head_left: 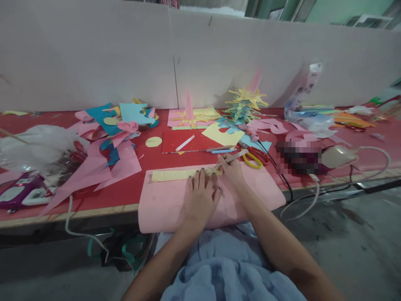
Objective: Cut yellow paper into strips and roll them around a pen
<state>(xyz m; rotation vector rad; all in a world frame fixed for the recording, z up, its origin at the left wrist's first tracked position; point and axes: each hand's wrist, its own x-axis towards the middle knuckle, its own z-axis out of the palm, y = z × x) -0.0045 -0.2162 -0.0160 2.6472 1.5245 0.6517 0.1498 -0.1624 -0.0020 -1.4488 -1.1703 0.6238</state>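
Observation:
A large pink sheet [178, 205] lies at the table's front edge and hangs over it. Across its upper part runs a pale yellow paper strip [172, 175]. My left hand [201, 194] lies flat on the strip and the pink sheet, fingers spread. At the strip's right end, my right hand [231, 170] is closed around a light-coloured pen [235, 156], its tip down by the paper near my left fingers. Yellow-handled scissors [253, 159] rest just to the right of the right hand.
Behind the sheet are a red board [175, 142] with a white pen and a yellow disc [153, 142]. Pink and blue scraps [115, 163] lie left, beside a plastic bag [40, 146]. A layered paper tree [246, 104] stands behind. Cables [282, 179] cross the right edge.

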